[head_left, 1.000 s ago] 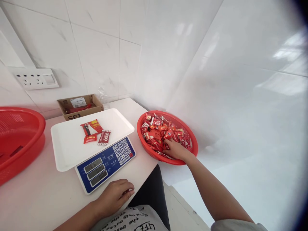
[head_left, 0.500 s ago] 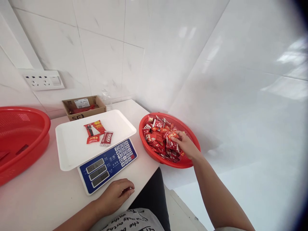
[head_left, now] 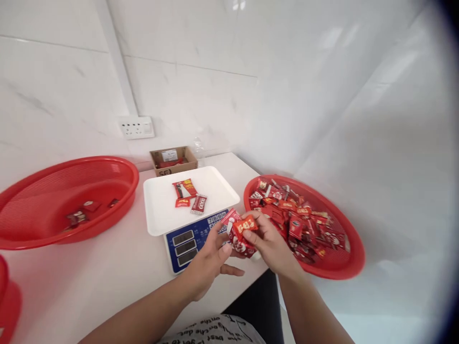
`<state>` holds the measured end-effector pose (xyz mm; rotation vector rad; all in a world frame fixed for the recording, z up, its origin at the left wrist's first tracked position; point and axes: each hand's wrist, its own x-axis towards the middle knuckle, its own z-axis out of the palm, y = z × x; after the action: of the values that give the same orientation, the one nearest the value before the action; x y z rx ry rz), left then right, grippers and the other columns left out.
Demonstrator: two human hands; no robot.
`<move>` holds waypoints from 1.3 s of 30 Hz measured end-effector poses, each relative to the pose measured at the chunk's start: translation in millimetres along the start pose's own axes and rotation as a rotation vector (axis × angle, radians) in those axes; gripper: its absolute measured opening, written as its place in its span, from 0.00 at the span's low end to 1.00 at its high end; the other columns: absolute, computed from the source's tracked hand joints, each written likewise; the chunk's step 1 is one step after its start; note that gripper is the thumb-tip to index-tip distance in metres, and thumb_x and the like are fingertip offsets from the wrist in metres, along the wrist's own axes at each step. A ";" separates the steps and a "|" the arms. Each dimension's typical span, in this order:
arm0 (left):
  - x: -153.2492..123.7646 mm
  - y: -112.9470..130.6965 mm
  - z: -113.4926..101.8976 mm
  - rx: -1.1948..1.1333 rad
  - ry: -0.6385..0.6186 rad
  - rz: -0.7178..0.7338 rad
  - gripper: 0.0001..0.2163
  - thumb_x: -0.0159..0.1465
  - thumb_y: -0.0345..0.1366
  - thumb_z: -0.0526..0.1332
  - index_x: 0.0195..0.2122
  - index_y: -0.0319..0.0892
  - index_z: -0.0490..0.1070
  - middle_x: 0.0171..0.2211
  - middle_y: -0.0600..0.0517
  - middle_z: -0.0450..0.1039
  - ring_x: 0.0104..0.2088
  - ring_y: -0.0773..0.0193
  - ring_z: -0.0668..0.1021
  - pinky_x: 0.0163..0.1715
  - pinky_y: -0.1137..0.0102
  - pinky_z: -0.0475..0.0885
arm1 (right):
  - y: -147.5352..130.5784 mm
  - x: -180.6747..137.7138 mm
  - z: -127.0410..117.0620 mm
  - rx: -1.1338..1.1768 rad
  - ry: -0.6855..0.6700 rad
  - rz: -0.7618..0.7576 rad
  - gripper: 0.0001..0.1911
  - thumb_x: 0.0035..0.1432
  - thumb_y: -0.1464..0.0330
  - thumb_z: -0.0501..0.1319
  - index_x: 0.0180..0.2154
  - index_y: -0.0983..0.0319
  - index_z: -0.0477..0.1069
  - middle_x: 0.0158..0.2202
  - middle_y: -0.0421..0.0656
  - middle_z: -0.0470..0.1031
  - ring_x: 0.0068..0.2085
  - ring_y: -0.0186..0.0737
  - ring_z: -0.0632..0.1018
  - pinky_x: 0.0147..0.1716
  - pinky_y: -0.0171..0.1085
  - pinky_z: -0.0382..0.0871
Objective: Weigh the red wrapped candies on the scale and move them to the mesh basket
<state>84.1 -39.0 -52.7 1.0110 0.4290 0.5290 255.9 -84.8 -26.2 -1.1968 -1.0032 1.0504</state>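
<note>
Over the front edge of the scale, my right hand [head_left: 268,239] pinches a small orange-red wrapped candy [head_left: 245,225] together with a larger dark red candy packet [head_left: 241,244]. My left hand [head_left: 211,255] reaches in from the left with its fingers apart, right beside the packet; whether its fingertips touch it I cannot tell. Behind them, a digital scale [head_left: 186,246] carries a white tray [head_left: 158,210]. On that tray lie a large red packet [head_left: 185,189], a small red candy [head_left: 182,202] and a dark red candy with patterned ends [head_left: 199,204].
At right, a red plastic basket [head_left: 353,260] holds many red wrapped candies. Another red basket [head_left: 118,165] with several packets stands at left, and part of a third [head_left: 10,306] shows below it. A cardboard box [head_left: 179,167] sits by the wall, under a socket panel [head_left: 136,127].
My right hand has come out of the right basket with the candies, moving left toward the scale. My left hand has lifted off the table and opened toward them. The view has turned left.
</note>
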 end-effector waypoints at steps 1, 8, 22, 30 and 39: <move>-0.2 7.1 0.9 -0.032 0.029 -0.002 0.33 0.60 0.55 0.64 0.63 0.54 0.53 0.53 0.46 0.65 0.45 0.58 0.77 0.41 0.61 0.77 | 3.4 1.9 9.1 -0.032 -0.034 -0.033 0.16 0.53 0.57 0.70 0.40 0.56 0.71 0.34 0.38 0.76 0.34 0.38 0.76 0.33 0.35 0.72; 0.0 35.8 -17.3 0.032 0.157 0.114 0.23 0.59 0.49 0.67 0.53 0.49 0.66 0.51 0.49 0.69 0.43 0.60 0.77 0.34 0.69 0.76 | 7.5 17.1 40.7 -0.086 -0.027 -0.182 0.13 0.59 0.56 0.64 0.42 0.55 0.68 0.40 0.41 0.76 0.39 0.41 0.78 0.37 0.38 0.75; 8.1 83.9 -58.1 0.239 0.467 0.333 0.20 0.60 0.39 0.53 0.55 0.46 0.56 0.57 0.45 0.67 0.45 0.59 0.79 0.44 0.59 0.78 | 1.8 55.5 50.4 0.266 0.266 -0.164 0.21 0.50 0.54 0.70 0.41 0.54 0.67 0.37 0.36 0.75 0.36 0.37 0.78 0.32 0.37 0.77; 0.9 90.9 -86.6 0.919 0.537 0.330 0.07 0.60 0.39 0.62 0.38 0.46 0.69 0.47 0.49 0.71 0.44 0.55 0.76 0.47 0.58 0.72 | 18.1 56.8 47.6 0.246 0.292 -0.101 0.20 0.49 0.55 0.71 0.40 0.54 0.68 0.37 0.37 0.76 0.35 0.38 0.77 0.30 0.36 0.76; -6.4 90.2 -90.7 1.338 0.404 0.197 0.08 0.60 0.39 0.63 0.39 0.45 0.76 0.60 0.44 0.64 0.61 0.39 0.65 0.57 0.48 0.64 | 21.7 54.8 48.4 0.199 0.298 -0.061 0.20 0.49 0.54 0.70 0.40 0.54 0.68 0.37 0.38 0.76 0.35 0.39 0.77 0.29 0.37 0.75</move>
<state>8.1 57.1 -15.3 2.2541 1.1185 0.6126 219.1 -19.5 -40.5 -1.1125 -0.6828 0.8710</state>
